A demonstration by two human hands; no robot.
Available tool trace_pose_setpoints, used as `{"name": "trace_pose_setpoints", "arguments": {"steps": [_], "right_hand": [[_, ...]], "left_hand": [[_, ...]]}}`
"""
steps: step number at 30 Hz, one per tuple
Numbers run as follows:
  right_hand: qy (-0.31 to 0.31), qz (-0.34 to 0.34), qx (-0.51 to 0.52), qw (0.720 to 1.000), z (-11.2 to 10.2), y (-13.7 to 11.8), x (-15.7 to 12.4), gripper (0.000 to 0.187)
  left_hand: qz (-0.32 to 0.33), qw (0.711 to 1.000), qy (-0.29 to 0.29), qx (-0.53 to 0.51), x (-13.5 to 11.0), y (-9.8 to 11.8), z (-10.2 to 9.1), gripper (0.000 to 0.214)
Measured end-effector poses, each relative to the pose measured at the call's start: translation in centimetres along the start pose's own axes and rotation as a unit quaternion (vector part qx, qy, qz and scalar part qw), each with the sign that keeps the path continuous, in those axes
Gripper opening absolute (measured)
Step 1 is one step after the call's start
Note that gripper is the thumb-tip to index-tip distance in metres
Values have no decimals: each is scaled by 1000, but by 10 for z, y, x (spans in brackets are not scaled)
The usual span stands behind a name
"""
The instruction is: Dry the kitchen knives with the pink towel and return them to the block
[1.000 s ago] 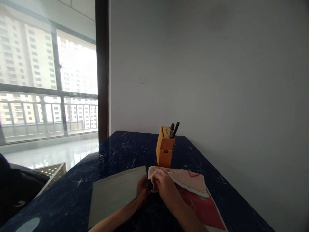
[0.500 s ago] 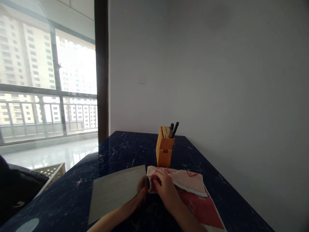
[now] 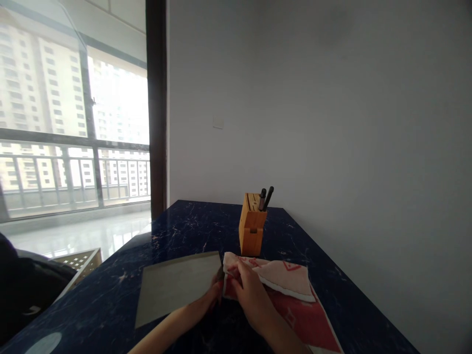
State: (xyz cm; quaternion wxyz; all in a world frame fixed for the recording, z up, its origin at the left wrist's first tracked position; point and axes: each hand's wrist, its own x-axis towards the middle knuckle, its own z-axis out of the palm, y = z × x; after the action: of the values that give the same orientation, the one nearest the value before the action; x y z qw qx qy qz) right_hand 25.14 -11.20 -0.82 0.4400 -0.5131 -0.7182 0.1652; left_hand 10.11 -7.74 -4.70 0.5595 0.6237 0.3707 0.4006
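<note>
Just now, the red-patterned towel [image 3: 283,275] has been shifted slightly toward the cutting board [image 3: 177,287], pinched between left hand [image 3: 210,300] and right hand [image 3: 250,302].

A home kitchen in a high-rise flat (wooden knife block [image 3: 252,231], dark marble-look counter [image 3: 177,231], balcony railing [image 3: 73,139]).

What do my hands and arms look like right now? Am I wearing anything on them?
Your left hand and right hand are bare, with no gloves. Your left forearm and right forearm show no sleeve, watch or bracelet in view. One left fingertip looks red, possibly nail polish, but it's too small to tell.
</note>
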Motion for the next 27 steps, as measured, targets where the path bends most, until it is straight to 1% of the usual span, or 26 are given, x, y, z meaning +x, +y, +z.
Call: {"name": "trace_pose_setpoints", "arguments": {"steps": [1,2,5,7,11,15,18,23,25,27], "right_hand": [[0,3,0,1000,0,1,-1,30],[-2,6,1,1000,0,3,-1,31],[-4,27,12,1000,-1,8,0,30],[3,39,9,999,-3,13,2,27],[21,40,-41,998,-12,26,8,22],[1,30,-70,997,-18,36,9,26],[-15,24,-65,997,-16,32,8,26],[-28,13,-32,999,-10,16,5,29],[-29,11,-28,999,-9,16,5,29],[-22,10,-35,999,-10,20,6,26]], "left_hand": [[-8,998,1,64,-4,4,-4,47],[-17,994,19,102,-6,6,-7,50],[-43,988,27,147,-9,12,-12,55],[-44,986,10,161,-10,14,-13,55],[-5,984,-17,178,-14,17,-15,51],[-5,979,-26,204,-16,17,-17,53],[-7,975,-25,219,-14,14,-17,53],[-2,974,-15,227,-9,6,-17,54],[-3,974,-10,226,-9,3,-17,54],[-6,974,-17,226,-9,2,-17,55]]}}
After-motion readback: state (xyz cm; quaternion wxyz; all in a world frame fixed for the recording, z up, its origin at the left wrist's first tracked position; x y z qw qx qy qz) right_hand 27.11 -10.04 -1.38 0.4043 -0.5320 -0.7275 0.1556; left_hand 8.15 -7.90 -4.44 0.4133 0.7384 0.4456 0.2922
